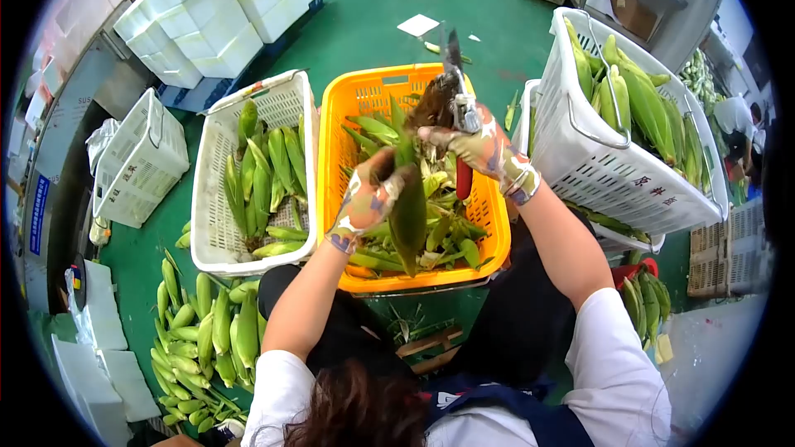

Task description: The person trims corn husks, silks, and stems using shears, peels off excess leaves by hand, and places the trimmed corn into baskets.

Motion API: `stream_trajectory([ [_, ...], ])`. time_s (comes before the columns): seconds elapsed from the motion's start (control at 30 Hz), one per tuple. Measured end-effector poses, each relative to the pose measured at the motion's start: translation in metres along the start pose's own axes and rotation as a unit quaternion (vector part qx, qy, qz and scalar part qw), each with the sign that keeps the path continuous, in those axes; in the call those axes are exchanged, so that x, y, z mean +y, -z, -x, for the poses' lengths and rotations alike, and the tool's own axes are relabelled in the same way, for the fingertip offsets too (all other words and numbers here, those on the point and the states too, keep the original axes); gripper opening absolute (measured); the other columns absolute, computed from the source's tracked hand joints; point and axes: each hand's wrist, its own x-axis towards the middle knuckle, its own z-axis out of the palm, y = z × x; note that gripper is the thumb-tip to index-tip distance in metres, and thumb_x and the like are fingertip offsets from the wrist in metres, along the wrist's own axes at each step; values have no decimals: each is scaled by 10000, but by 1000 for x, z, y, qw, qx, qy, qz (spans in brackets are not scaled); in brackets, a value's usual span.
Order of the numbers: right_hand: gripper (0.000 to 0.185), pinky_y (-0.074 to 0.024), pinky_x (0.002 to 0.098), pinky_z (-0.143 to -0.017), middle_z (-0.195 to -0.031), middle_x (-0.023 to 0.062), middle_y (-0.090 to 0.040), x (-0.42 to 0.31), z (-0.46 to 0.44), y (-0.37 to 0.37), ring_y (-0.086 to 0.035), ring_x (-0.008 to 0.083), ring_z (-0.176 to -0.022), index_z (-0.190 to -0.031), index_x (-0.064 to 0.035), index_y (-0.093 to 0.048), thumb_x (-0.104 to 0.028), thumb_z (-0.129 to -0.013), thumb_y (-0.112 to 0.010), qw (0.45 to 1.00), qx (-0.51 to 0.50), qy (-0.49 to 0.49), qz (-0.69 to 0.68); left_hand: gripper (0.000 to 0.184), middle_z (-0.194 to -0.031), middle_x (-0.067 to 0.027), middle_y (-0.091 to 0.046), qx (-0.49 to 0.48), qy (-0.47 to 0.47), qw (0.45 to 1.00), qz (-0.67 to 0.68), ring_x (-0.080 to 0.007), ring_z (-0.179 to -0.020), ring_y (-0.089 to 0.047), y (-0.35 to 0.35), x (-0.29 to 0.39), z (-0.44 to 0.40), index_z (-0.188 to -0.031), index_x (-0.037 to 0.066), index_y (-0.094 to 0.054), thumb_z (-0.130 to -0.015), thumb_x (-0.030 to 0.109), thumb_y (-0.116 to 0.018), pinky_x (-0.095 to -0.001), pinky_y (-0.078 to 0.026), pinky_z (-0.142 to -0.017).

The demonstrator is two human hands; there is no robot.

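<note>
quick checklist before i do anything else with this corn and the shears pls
1. Ear of corn held: ok, the left hand has its fingers around it.
2. Shears in hand: ok, in the right hand, blade end pointing up and away from the left hand.
3. Blades shut: cannot tell, the tip is blurred.
4. Ear over the orange crate: ok, with leaves and husks beneath it.
5. Gloves worn: ok, patterned ones on both hands.
6. Floor to the left clear: not ok, a pile of corn lies by the leg.
</note>
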Motion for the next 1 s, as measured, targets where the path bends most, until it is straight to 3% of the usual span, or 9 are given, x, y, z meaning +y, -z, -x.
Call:
stream_trajectory([
  [0.13,556,-454,304,-794,-976,87,-607,-14,11,-10,-574,178,-893,-1146,-2,-481,-197,-692,-735,967,25,51,249,450,-1101,-196,-553,59,-120,983,-127,-266,-999,-562,8,-27,4,-1204,-61,-417,-821,119,-570,-347,-437,-865],
  [0.3,361,-452,365,-703,-908,147,-574,-3,10,-23,-559,318,-810,-1029,-42,-552,-179,-708,-646,944,28,195,265,465,-1102,-230,-536,68,-167,924,-336,-380,-963,-526,9,-32,16,-1202,-42,-414,-774,69,-557,-426,-420,-855],
  [0.5,365,-465,373,-679,-853,160,-598,3,11,-39,-569,339,-767,-1020,-19,-526,-157,-702,-639,919,24,211,332,494,-1174,-173,-496,35,61,989,-134,-289,-1019,-521,22,-19,9,-1236,-15,-410,-776,45,-580,-353,-423,-878],
  [0.53,377,-468,383,-690,-863,161,-604,3,12,-42,-576,345,-792,-1032,-23,-527,-172,-703,-637,914,41,221,338,495,-1149,-166,-519,40,-64,965,-252,-275,-976,-543,25,-19,11,-1216,-17,-431,-758,48,-606,-347,-438,-848],
  [0.57,388,-471,381,-701,-860,149,-608,-2,16,-43,-577,335,-798,-1039,-22,-529,-178,-703,-642,927,54,182,322,495,-1124,-159,-542,43,-186,912,-362,-262,-933,-565,28,-19,12,-1197,-19,-451,-741,50,-631,-342,-454,-818],
  [0.77,366,-492,328,-668,-882,134,-617,11,10,-52,-612,265,-738,-1040,-1,-527,-150,-732,-659,944,102,165,267,306,-833,-177,-628,104,-123,928,-335,-283,-775,-618,4,19,-2,-950,-68,-604,-655,2,-650,-332,-496,-723],
  [0.87,163,-482,245,-590,-815,75,-602,28,3,-58,-586,138,-690,-973,20,-537,5,-816,-578,973,101,132,-158,296,-828,-173,-631,254,-132,892,-349,-242,-733,-624,8,9,-9,-965,-55,-605,-676,9,-616,-308,-502,-668],
  [0.9,163,-482,245,-590,-815,75,-602,29,8,-54,-586,138,-690,-973,20,-537,5,-816,-578,974,99,135,-156,262,-799,-141,-630,306,-55,939,-148,-196,-668,-616,6,4,-15,-951,-48,-610,-701,25,-590,-283,-496,-596],
  [1.0,90,-470,261,-543,-720,43,-592,28,12,-52,-560,122,-606,-825,4,-561,-42,-779,-625,962,125,-4,-244,328,-779,-104,-619,373,-62,889,-259,-132,-586,-569,17,0,-21,-1016,-94,-559,-729,63,-581,-235,-451,-524],
])
